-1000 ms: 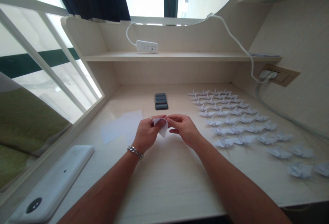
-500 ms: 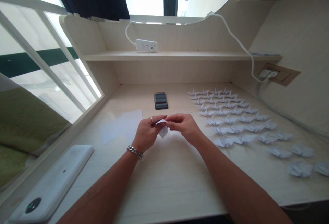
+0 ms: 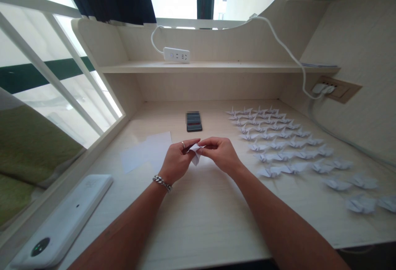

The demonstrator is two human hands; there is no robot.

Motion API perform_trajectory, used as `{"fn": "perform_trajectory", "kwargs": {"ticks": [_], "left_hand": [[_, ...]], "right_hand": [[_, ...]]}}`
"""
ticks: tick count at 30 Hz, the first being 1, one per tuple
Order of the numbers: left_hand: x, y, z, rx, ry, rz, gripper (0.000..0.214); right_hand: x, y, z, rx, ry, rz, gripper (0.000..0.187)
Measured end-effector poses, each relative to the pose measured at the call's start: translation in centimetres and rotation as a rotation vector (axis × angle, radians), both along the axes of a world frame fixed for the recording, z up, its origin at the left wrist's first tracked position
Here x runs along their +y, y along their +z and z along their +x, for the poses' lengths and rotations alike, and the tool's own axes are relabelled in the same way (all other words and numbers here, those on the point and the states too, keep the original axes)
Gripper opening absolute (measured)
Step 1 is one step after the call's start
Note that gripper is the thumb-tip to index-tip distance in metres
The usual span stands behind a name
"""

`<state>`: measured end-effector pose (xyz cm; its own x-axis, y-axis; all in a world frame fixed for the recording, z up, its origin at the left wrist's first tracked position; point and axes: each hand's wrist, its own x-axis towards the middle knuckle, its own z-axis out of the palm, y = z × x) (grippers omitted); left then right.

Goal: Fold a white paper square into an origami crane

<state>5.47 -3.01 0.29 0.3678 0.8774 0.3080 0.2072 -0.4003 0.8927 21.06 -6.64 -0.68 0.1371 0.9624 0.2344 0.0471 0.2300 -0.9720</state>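
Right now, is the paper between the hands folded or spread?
Folded: the paper shows small angled faces, narrowing to a tip.

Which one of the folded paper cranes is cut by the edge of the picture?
The rightmost paper crane, in the nearest row: the picture's right edge cuts it, while the others stop short.

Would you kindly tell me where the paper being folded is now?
In the head view, the folded paper is near the centre, held by the left hand and right hand, in front of the dark device.
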Motion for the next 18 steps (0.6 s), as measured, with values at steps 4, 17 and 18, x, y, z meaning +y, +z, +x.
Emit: {"fn": "perform_trajectory", "kwargs": {"ticks": [4, 17, 18], "left_hand": [[0.1, -0.3, 0.2, -0.106, -0.028, -0.092, 0.038], [-0.7, 0.5, 0.3, -0.181, -0.073, -0.283, 0.054], [-0.7, 0.5, 0.4, -0.178, -0.074, -0.278, 0.052]], "right_hand": [[0.1, -0.3, -0.4, 0.035, -0.07, -0.001, 0.021], [0.0, -0.1, -1.1, 0.075, -0.169, 0.0, 0.014], [0.0, -0.1, -1.2, 0.087, -0.17, -0.014, 0.014]]}}
